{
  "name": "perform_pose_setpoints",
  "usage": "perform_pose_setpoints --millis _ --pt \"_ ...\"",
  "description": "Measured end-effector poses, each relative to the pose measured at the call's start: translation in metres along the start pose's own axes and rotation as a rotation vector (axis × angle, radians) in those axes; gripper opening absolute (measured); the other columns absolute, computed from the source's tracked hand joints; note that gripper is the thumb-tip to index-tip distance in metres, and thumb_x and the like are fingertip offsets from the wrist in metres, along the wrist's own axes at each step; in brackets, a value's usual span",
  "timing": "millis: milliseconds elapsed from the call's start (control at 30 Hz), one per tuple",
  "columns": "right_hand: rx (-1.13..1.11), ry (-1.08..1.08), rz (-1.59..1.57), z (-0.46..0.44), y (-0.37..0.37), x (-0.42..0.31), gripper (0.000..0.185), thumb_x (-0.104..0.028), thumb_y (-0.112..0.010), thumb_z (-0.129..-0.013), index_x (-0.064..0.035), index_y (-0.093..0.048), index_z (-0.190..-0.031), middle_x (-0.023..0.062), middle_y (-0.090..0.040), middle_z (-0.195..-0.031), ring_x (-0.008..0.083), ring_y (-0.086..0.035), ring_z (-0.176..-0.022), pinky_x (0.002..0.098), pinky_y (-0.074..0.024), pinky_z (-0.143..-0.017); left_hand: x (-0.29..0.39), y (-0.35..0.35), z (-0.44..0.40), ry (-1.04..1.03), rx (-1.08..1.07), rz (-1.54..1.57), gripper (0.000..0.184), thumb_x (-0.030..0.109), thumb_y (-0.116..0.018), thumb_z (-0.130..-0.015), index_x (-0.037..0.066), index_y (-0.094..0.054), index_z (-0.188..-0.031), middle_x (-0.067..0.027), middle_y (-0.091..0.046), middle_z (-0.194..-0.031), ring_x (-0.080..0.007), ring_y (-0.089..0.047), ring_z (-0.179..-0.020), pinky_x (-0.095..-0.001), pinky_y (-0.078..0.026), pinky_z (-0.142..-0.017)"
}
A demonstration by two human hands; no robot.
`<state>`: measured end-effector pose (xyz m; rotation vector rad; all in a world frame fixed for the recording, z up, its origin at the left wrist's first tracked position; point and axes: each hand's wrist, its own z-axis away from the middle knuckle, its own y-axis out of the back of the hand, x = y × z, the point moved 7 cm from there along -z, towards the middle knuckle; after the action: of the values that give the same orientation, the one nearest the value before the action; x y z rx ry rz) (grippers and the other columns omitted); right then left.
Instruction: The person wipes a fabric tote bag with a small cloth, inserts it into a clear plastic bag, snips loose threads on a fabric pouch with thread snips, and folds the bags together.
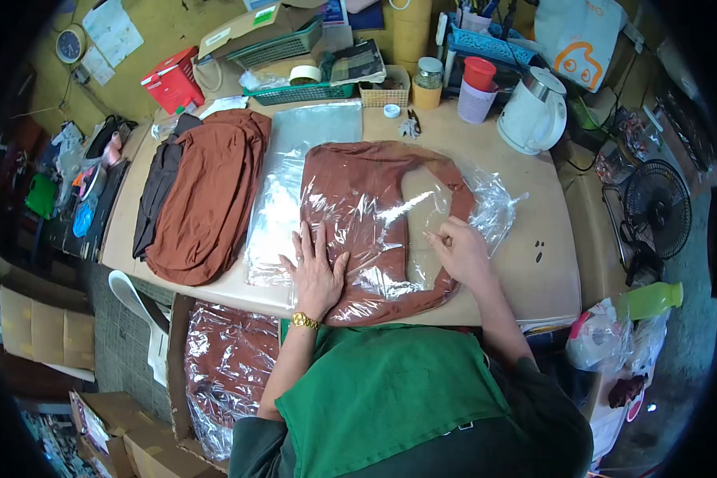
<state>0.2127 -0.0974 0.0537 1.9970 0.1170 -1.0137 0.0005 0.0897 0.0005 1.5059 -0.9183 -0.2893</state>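
Observation:
A reddish-brown cloth bag (358, 207) with a curved strap lies flat inside a clear plastic sleeve on the table. My left hand (319, 275) rests on the lower left of the sleeve, fingers spread. Over the gap inside the strap, my right hand (458, 248) has its fingers pinched together at the plastic; what lies between the fingertips is too small to make out. The crumpled open end of the sleeve (498, 209) spreads out to the right. Flat clear sleeves (275, 215) lie to the left, partly under the bag.
Brown and dark cloth bags (207, 191) are stacked at the table's left. Baskets (295, 92), a jar (428, 84), cups (476, 92) and a white kettle (531, 111) line the back. A carton (179, 350) of wrapped bags stands below the front edge.

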Motion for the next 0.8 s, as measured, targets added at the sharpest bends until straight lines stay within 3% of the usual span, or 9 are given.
perform_pose_setpoints --millis 33,233,400,467,567,633,667,767,800 --pt "-0.038 -0.004 0.253 0.001 -0.006 0.004 0.017 -0.013 -0.072 -0.083 -0.0037 -0.06 -0.076 0.009 -0.059 -0.076 0.0261 -0.059 -0.069 0.0362 -0.0468 -0.063 -0.002 -0.004 -0.001 0.032 -0.046 -0.039 0.074 0.051 -0.049 -0.095 0.015 -0.024 -0.154 -0.0178 -0.018 -0.16 -0.0412 -0.015 -0.147 -0.0715 -0.008 -0.11" --pt "0.283 -0.1 0.447 0.015 0.034 0.038 0.027 -0.025 -0.074 -0.081 -0.0059 -0.059 -0.07 0.0089 -0.058 -0.08 0.0296 -0.061 -0.081 0.0424 -0.048 -0.073 -0.002 -0.006 0.0 0.04 -0.056 -0.098 0.075 0.053 -0.049 -0.095 0.016 -0.023 -0.155 -0.0159 -0.019 -0.16 -0.0403 -0.015 -0.147 -0.0716 -0.008 -0.11" --pt "0.331 -0.126 0.662 0.02 0.031 0.07 0.035 -0.03 -0.069 -0.086 -0.0093 -0.06 -0.113 0.0178 -0.062 -0.101 0.0363 -0.059 -0.101 0.0448 -0.0422 -0.093 -0.001 -0.007 -0.002 0.039 -0.055 -0.103 0.076 0.053 -0.049 -0.094 0.016 -0.024 -0.154 -0.0179 -0.018 -0.16 -0.0408 -0.014 -0.147 -0.0713 -0.007 -0.11" --pt "0.27 -0.177 0.643 0.019 0.021 0.074 0.052 -0.033 -0.065 -0.089 -0.0073 -0.049 -0.131 0.023 -0.059 -0.117 0.0401 -0.056 -0.111 0.0457 -0.0417 -0.098 -0.003 -0.004 0.002 0.035 -0.051 -0.09 0.077 0.054 -0.051 -0.093 0.015 -0.025 -0.154 -0.0202 -0.018 -0.159 -0.0413 -0.014 -0.147 -0.0719 -0.008 -0.109" --pt "0.037 -0.417 0.291 0.012 0.034 0.068 0.061 -0.033 -0.064 -0.091 -0.0017 -0.041 -0.139 0.0256 -0.052 -0.133 0.0417 -0.05 -0.123 0.0463 -0.0396 -0.102 0.006 0.037 0.016 -0.004 -0.007 -0.205 0.088 0.042 -0.065 -0.087 0.012 -0.018 -0.155 -0.0284 -0.028 -0.151 -0.0447 -0.028 -0.14 -0.0643 -0.025 -0.109" --pt "-0.021 -0.467 0.213 0.011 0.044 0.056 0.065 -0.033 -0.063 -0.092 0.0 -0.036 -0.142 0.0267 -0.047 -0.139 0.0407 -0.046 -0.128 0.0451 -0.0383 -0.105 -0.01 0.052 0.033 0.154 -0.19 0.153 0.101 0.03 -0.074 -0.081 0.01 -0.009 -0.156 -0.0291 -0.044 -0.135 -0.0444 -0.049 -0.121 -0.0519 -0.045 -0.095" --pt "-0.075 -0.514 0.139 0.01 0.042 0.056 0.07 -0.032 -0.062 -0.093 0.0016 -0.032 -0.146 0.0278 -0.042 -0.144 0.0398 -0.043 -0.133 0.0438 -0.037 -0.107 -0.021 0.047 0.04 0.119 -0.162 0.106 0.109 0.016 -0.077 -0.078 0.009 -0.002 -0.156 -0.0216 -0.058 -0.109 -0.0375 -0.062 -0.092 -0.0415 -0.052 -0.078" --pt "-0.056 -0.255 -0.055 -0.02 0.018 0.057 0.074 -0.025 -0.063 -0.092 0.0 -0.025 -0.151 0.0258 -0.039 -0.149 0.0338 -0.037 -0.14 0.0398 -0.0326 -0.111 -0.032 0.028 0.043 0.098 -0.251 0.489 0.109 0.015 -0.075 -0.08 0.012 0.002 -0.156 -0.019 -0.063 -0.089 -0.0385 -0.065 -0.081 -0.0423 -0.053 -0.075" --pt "-0.064 -0.112 -0.211 -0.039 0.009 0.043 0.074 -0.021 -0.064 -0.092 0.0008 -0.025 -0.151 0.0202 -0.036 -0.152 0.0285 -0.033 -0.142 0.0376 -0.0281 -0.114 -0.034 0.021 0.036 0.027 -0.167 0.574 0.098 0.006 -0.07 -0.083 0.012 -0.005 -0.156 -0.0068 -0.059 -0.071 -0.0237 -0.062 -0.067 -0.033 -0.051 -0.067"
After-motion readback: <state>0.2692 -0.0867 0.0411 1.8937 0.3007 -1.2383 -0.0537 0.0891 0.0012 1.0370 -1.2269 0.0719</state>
